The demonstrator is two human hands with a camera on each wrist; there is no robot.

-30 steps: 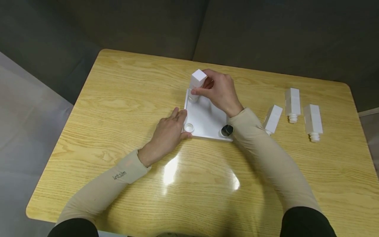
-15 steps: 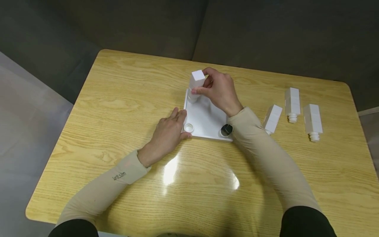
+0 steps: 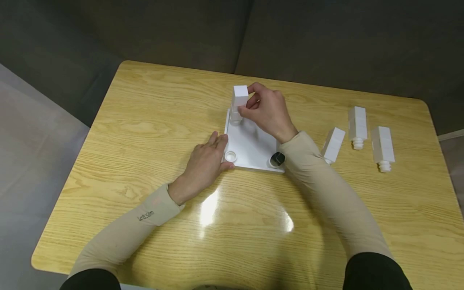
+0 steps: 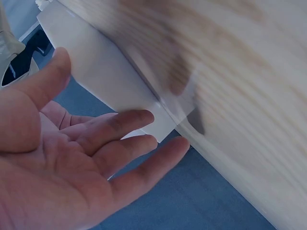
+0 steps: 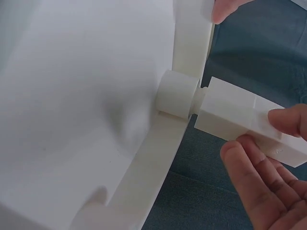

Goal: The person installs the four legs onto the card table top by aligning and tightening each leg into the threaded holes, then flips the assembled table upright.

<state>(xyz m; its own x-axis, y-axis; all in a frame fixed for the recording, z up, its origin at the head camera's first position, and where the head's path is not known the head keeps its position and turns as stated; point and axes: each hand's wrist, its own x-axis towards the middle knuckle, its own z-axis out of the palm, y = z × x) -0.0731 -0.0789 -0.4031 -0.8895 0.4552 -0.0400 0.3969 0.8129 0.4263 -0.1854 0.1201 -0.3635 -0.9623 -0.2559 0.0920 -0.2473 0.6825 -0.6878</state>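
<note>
A white square panel [image 3: 250, 147] with raised round sockets at its corners lies on the table. My right hand [image 3: 270, 110] pinches a white square leg [image 3: 240, 96] between thumb and fingers. The leg stands upright with its lower end at the far-left socket [image 5: 177, 93]; in the right wrist view a bit of its narrow neck shows between block and socket. My left hand [image 3: 206, 161] rests against the panel's left edge, fingers extended, thumb by the near-left socket [image 3: 230, 156]. In the left wrist view its fingers [image 4: 129, 127] lie loosely along the panel's side.
Three loose white legs, one [image 3: 333, 145] nearest my right sleeve, another [image 3: 358, 127] and a third [image 3: 383, 149], lie to the right with threaded ends toward me. A black round piece [image 3: 277, 159] sits at the panel's near-right corner. Dark curtains hang behind the wooden table [image 3: 145, 121].
The leg in my right hand has turned about its upright axis, its top face now square to the view. My right thumb has shifted slightly right. The left hand stays put.
</note>
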